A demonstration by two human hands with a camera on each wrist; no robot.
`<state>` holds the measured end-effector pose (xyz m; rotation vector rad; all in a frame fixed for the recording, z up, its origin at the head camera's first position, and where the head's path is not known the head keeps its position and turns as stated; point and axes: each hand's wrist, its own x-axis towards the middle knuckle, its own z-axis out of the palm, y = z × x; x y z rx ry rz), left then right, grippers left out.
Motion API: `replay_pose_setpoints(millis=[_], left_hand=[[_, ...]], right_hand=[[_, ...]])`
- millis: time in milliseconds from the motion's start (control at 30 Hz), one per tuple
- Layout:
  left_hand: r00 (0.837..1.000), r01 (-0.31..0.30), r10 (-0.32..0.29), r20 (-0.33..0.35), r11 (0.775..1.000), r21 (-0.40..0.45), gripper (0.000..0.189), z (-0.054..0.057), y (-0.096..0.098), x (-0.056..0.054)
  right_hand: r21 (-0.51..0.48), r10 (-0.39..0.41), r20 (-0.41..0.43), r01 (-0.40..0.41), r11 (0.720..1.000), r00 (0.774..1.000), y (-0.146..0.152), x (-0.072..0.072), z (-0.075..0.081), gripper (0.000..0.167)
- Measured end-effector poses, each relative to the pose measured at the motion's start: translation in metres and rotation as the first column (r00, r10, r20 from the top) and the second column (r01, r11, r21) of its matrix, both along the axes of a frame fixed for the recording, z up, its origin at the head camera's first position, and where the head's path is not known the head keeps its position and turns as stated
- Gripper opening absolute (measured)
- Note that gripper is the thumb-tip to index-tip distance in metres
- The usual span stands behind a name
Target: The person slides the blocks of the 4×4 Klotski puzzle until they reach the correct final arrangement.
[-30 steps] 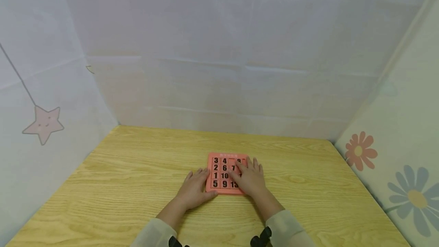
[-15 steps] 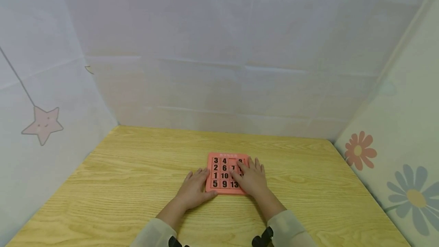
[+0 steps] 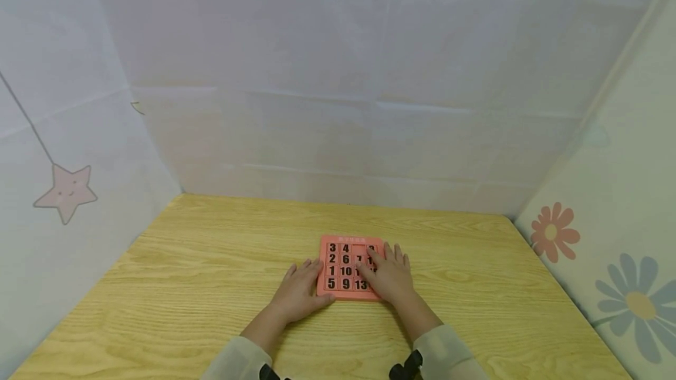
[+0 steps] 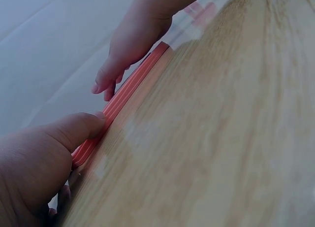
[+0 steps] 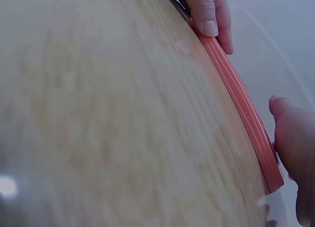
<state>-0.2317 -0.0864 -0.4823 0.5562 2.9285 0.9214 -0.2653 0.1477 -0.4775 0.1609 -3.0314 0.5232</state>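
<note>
Near-edge side first: pale sleeves (image 3: 240,359) enter over the table (image 3: 211,257), a dark strap piece (image 3: 405,365) at the right wrist. Left hand (image 3: 298,294) grips the near-left corner of a pink sliding number puzzle (image 3: 345,265), thumb along the puzzle's near edge, fingers along its left edge. Puzzle lies flat on the table, about midway between left and right edges, nearer the far edge than the sleeves are. Right hand (image 3: 392,277) lies over the puzzle's right side, clamped on nothing: thumb and index spread apart above the tiles, remaining fingers extended by the right edge. Cannot tell whether either tip touches a tile. Vacant slot (image 3: 358,249) sits third in the top row, between the "4" tile (image 3: 345,247) and a partly covered tile, probably 8; the "7" tile (image 3: 358,260) lies below it. Step in hand, as judged: shifting tiles within the frame, left hand steadying, right hand moving pieces. Next move would call for a light, level push on a tile bordering the slot, in line with its row or column; a skewed push might jam it. Beyond the table's far edge: white backdrop sheet (image 3: 317,104).
</note>
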Motion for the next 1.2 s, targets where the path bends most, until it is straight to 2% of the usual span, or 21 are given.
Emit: replay_pose_setpoints(millis=[467, 700, 933, 1200], left_hand=[[1.000, 0.012, -0.012, 0.000, 1.000, -0.002, 0.087, 0.000, -0.001, -0.001], [1.000, 0.021, -0.021, 0.002, 1.000, 0.002, 0.087, 0.001, -0.001, -0.001], [1.000, 0.021, -0.021, -0.002, 1.000, -0.009, 0.087, -0.002, -0.001, -0.002], [1.000, 0.016, -0.016, -0.007, 1.000, -0.014, 0.086, -0.002, 0.000, -0.003]], right_hand=[[-0.014, 0.035, -0.004, -0.035, 0.999, 0.999, -0.025, -0.006, -0.004, 0.069], [-0.012, 0.065, 0.000, -0.065, 0.998, 0.998, -0.040, -0.006, -0.001, 0.068], [0.018, 0.078, 0.015, -0.079, 0.997, 0.997, -0.049, -0.005, 0.001, 0.068], [0.003, 0.092, 0.018, -0.092, 0.996, 0.996, -0.054, -0.006, -0.002, 0.067]])
